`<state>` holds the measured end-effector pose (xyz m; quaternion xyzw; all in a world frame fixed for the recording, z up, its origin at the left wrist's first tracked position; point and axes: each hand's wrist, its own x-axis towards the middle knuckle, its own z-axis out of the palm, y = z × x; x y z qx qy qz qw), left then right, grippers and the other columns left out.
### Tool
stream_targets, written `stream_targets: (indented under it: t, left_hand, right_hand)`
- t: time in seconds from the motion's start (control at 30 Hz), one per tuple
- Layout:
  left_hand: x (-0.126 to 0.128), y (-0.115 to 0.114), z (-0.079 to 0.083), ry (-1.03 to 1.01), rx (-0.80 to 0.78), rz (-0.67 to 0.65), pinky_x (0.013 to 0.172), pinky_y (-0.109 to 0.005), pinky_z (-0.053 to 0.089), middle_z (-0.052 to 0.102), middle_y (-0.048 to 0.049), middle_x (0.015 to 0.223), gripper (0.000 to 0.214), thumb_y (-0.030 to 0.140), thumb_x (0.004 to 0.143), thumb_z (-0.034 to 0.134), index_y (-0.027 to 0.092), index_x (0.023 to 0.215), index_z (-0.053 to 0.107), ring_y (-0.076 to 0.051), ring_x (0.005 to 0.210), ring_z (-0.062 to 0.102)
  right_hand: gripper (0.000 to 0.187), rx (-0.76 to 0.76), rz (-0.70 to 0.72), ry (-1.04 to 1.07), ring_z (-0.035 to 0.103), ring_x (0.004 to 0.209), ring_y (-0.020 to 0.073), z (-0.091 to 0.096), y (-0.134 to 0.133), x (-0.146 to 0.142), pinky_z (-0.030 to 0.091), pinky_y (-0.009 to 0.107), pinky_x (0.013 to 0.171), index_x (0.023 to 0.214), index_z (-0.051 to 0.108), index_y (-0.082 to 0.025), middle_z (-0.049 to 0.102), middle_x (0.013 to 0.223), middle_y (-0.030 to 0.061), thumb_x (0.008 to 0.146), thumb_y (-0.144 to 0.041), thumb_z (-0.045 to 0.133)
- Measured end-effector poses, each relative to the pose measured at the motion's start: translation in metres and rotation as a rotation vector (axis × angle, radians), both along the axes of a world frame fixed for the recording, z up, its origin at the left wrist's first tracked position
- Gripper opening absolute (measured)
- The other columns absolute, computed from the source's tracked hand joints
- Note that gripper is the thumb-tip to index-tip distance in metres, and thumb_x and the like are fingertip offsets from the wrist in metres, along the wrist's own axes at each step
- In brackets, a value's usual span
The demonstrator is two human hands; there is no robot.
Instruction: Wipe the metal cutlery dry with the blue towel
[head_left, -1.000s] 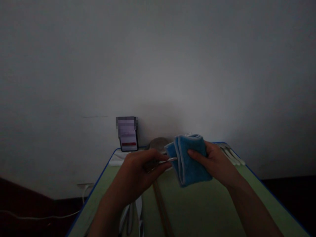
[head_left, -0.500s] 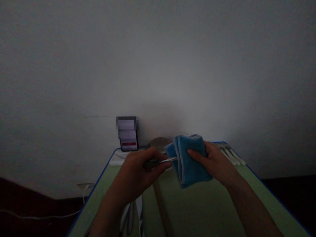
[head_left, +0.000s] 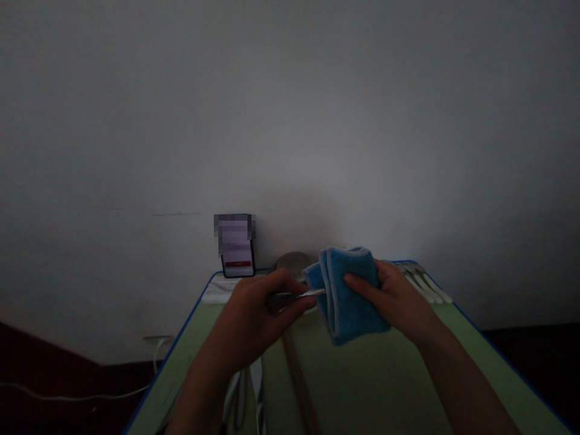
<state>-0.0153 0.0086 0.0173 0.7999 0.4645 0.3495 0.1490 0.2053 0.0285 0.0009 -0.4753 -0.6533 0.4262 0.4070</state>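
Observation:
My right hand [head_left: 393, 297] is closed around a folded blue cloth [head_left: 347, 293], thumb pressed on its front. My left hand [head_left: 260, 311] pinches the handle of a thin metal utensil [head_left: 299, 295], whose far end runs into the folds of the cloth and is hidden there. Both hands hover above a green table [head_left: 376, 386] with a blue rim.
A phone [head_left: 236, 254] stands lit against the wall at the table's back edge, with a round metal bowl [head_left: 292, 264] beside it. Several pale utensils [head_left: 426, 284] lie at the back right. More utensils [head_left: 247, 393] and wooden chopsticks [head_left: 296, 380] lie near me. A white cable [head_left: 90, 396] trails on the floor at left.

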Motion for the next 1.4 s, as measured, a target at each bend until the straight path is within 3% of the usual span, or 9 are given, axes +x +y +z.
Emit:
stream_targets:
  t: [0.2, 0.43, 0.6, 0.7, 0.87, 1.03, 1.2, 1.4]
  left_hand:
    - [0.002, -0.001, 0.001, -0.013, 0.032, 0.028, 0.044, -0.017, 0.04, 0.065, 0.0036, 0.061, 0.02, 0.034, 0.076, 0.066, 0.018, 0.071, 0.055, -0.009, 0.048, 0.057]
    - [0.0, -0.002, 0.003, -0.004, 0.149, 0.053, 0.041, -0.016, 0.039, 0.062, 0.0056, 0.055, 0.019, 0.034, 0.074, 0.068, 0.019, 0.07, 0.057, -0.007, 0.042, 0.054]
    - [0.006, -0.006, 0.003, -0.039, 0.308, 0.113, 0.044, -0.017, 0.041, 0.064, 0.0049, 0.057, 0.02, 0.037, 0.074, 0.068, 0.019, 0.073, 0.059, -0.009, 0.046, 0.058]
    - [0.015, -0.008, 0.002, -0.028, 0.404, 0.157, 0.042, -0.018, 0.038, 0.062, 0.0054, 0.053, 0.02, 0.039, 0.074, 0.067, 0.02, 0.074, 0.06, -0.009, 0.042, 0.056]
    - [0.024, -0.01, 0.001, 0.022, 0.443, 0.2, 0.045, -0.02, 0.04, 0.064, 0.005, 0.052, 0.019, 0.039, 0.076, 0.065, 0.02, 0.072, 0.061, -0.01, 0.042, 0.058]
    - [0.021, -0.008, 0.002, -0.039, 0.339, 0.154, 0.041, -0.017, 0.039, 0.064, 0.005, 0.054, 0.017, 0.033, 0.074, 0.067, 0.019, 0.07, 0.058, -0.009, 0.043, 0.058]
    - [0.01, -0.004, 0.003, -0.039, 0.193, 0.093, 0.042, -0.016, 0.04, 0.063, 0.0055, 0.055, 0.018, 0.034, 0.073, 0.068, 0.019, 0.069, 0.058, -0.008, 0.045, 0.056]
    - [0.003, 0.0, 0.001, -0.052, -0.019, -0.003, 0.047, -0.016, 0.045, 0.065, 0.0041, 0.062, 0.019, 0.035, 0.074, 0.067, 0.019, 0.071, 0.057, -0.01, 0.053, 0.061]
  right_hand:
    - [0.031, -0.011, 0.004, 0.037, 0.06, 0.071, 0.0147, 0.0, -0.002, 0.0, 0.048, 0.025, 0.062, 0.09, 0.06, -0.018, 0.065, 0.083, 0.0024, 0.078, -0.046, 0.056]
    - [0.034, -0.079, -0.015, 0.069, 0.049, 0.051, 0.0099, 0.002, -0.004, 0.001, 0.039, 0.02, 0.046, 0.071, 0.054, -0.017, 0.054, 0.061, -0.0016, 0.077, -0.051, 0.054]
    - [0.04, -0.024, -0.229, 0.137, 0.041, 0.046, 0.0091, -0.001, -0.006, -0.007, 0.033, 0.021, 0.042, 0.064, 0.05, -0.018, 0.045, 0.053, -0.0034, 0.076, -0.056, 0.052]
    - [0.039, 0.046, -0.369, 0.28, 0.043, 0.049, 0.0107, -0.006, -0.005, -0.018, 0.036, 0.022, 0.046, 0.066, 0.052, -0.017, 0.048, 0.056, -0.0026, 0.076, -0.055, 0.052]
    - [0.035, 0.051, -0.423, 0.438, 0.051, 0.059, 0.0138, -0.014, -0.003, -0.029, 0.042, 0.024, 0.054, 0.077, 0.055, -0.017, 0.058, 0.067, 0.0, 0.077, -0.053, 0.053]
    - [0.034, 0.068, -0.334, 0.312, 0.055, 0.064, 0.0143, -0.01, -0.002, -0.019, 0.046, 0.025, 0.059, 0.081, 0.058, -0.017, 0.062, 0.073, 0.0018, 0.078, -0.051, 0.053]
    - [0.031, -0.022, -0.047, 0.093, 0.058, 0.065, 0.0143, 0.002, -0.004, 0.001, 0.047, 0.024, 0.058, 0.084, 0.059, -0.018, 0.064, 0.077, 0.0013, 0.079, -0.048, 0.054]
    - [0.025, -0.076, 0.17, -0.042, 0.059, 0.063, 0.0127, 0.009, -0.007, 0.013, 0.045, 0.021, 0.053, 0.082, 0.06, -0.021, 0.065, 0.076, -0.0009, 0.076, -0.045, 0.059]
